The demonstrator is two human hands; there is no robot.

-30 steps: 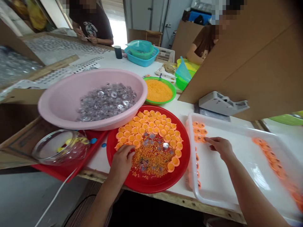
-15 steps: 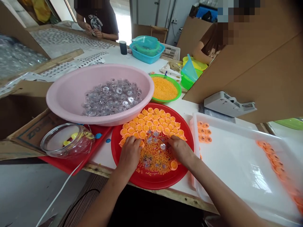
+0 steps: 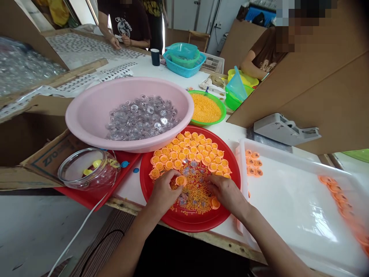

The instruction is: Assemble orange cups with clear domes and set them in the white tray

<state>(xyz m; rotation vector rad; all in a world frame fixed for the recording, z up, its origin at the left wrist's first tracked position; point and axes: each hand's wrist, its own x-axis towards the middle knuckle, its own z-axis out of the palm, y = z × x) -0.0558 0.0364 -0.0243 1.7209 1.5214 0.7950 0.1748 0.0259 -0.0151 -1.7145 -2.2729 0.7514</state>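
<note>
Both my hands are over a round red tray [image 3: 184, 221] that holds several small orange cups [image 3: 196, 151] filled with yellow beads, loose yellow beads and a few clear domes. My left hand [image 3: 164, 192] pinches one filled orange cup [image 3: 181, 180] between thumb and fingers. My right hand [image 3: 226, 192] rests curled on the loose beads at the tray's middle, fingertips down; what it holds, if anything, is hidden. Another orange cup [image 3: 215, 203] lies beside its thumb.
A pink basin [image 3: 86, 115] of clear domes overlaps the tray's far left. A green bowl [image 3: 206, 109] of yellow beads stands behind. A white tray [image 3: 288, 200] with orange pieces lies at right, a glass bowl [image 3: 86, 173] at left. Cardboard [image 3: 317, 77] and two other people are beyond.
My right hand came from the white tray to the red tray's middle. My left hand has lifted one orange cup out of the row. The view shifted slightly.
</note>
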